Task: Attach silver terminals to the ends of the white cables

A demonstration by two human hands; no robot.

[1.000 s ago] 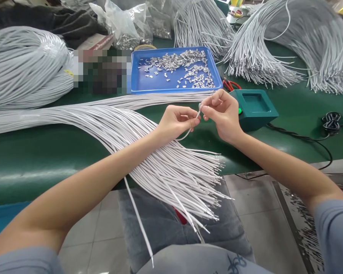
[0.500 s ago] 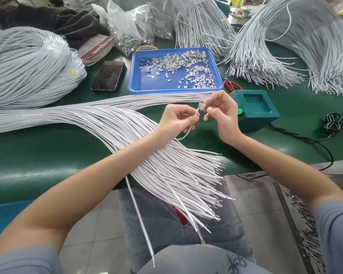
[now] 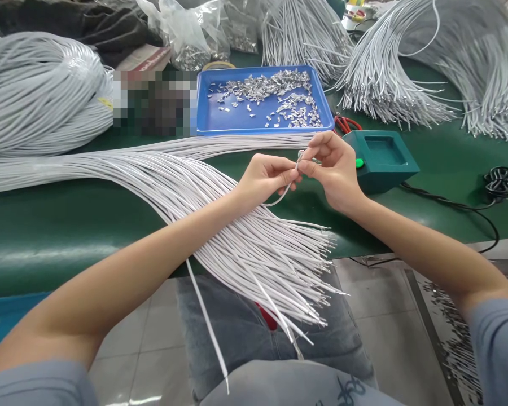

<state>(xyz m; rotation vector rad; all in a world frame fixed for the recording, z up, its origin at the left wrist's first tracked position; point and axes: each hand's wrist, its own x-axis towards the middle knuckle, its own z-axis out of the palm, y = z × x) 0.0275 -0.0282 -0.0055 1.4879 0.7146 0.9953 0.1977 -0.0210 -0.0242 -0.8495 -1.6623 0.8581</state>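
Note:
My left hand [image 3: 266,179] pinches a white wire [image 3: 283,196] near its end, just above the fan of loose white wires [image 3: 245,237]. At that wire's tip sits a small metal terminal [image 3: 300,154]. My right hand [image 3: 335,172] closes thumb and forefinger about the terminal; its other fingers are curled above. The fingertips partly cover where wire and terminal meet. Behind both hands is a blue tray [image 3: 226,124] with many loose metal terminals [image 3: 260,85]. Just right of my right hand stands a green box-shaped device [image 3: 383,158] with a bright green button.
A coiled grey wire bundle [image 3: 38,90] lies at the left. More wire bundles [image 3: 389,84] are at the back right. Plastic bags of metal parts [image 3: 190,42] stand behind the tray. Red-handled pliers [image 3: 347,123] and a black cable [image 3: 444,200] lie near the device.
My right hand's thumb and forefinger have come in to meet the wire end and terminal. My left hand has barely moved. The view has shifted slightly.

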